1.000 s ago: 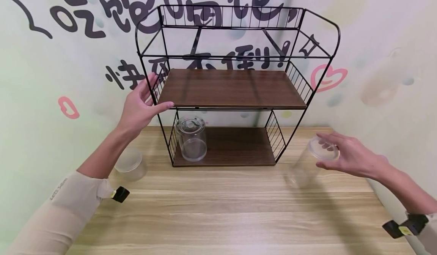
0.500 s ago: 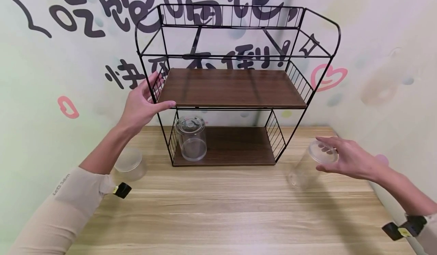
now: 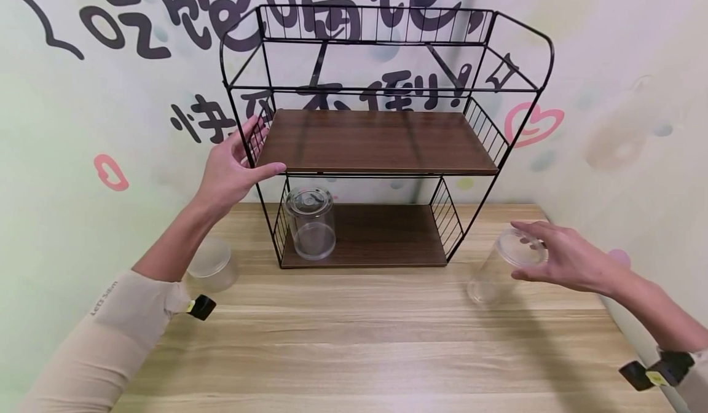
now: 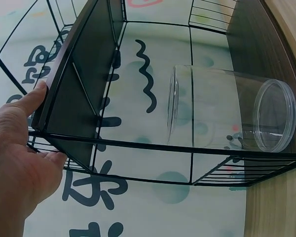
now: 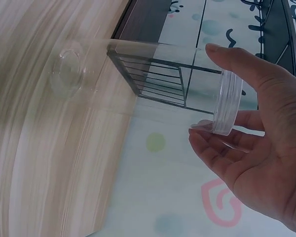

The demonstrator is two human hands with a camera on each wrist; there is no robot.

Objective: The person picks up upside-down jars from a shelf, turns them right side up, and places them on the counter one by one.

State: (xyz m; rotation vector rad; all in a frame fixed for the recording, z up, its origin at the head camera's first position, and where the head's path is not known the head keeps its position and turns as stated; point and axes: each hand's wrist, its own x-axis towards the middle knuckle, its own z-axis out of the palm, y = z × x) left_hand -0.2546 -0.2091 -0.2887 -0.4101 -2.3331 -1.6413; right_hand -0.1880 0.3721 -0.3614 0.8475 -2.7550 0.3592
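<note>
A black wire rack (image 3: 362, 172) with brown wooden shelves stands against the wall. My left hand (image 3: 228, 170) grips its left side at the middle shelf, thumb on the shelf's front edge and fingers round the side wires. Right of the rack is a tall clear jar (image 3: 494, 275). My right hand (image 3: 575, 258) holds it by its lidded top, thumb on one side and fingers on the other, as the right wrist view shows. Another clear jar (image 3: 312, 232) stands on the bottom shelf at the left end.
A shorter, frosted-looking clear container (image 3: 212, 267) stands on the wooden table (image 3: 354, 339), left of the rack, near my left forearm. The patterned wall (image 3: 149, 112) rises close behind the rack, and another wall runs along the table's right side.
My left thumb has slid slightly right along the shelf edge. My right hand and the jar in it have barely moved. The rack stays in place.
</note>
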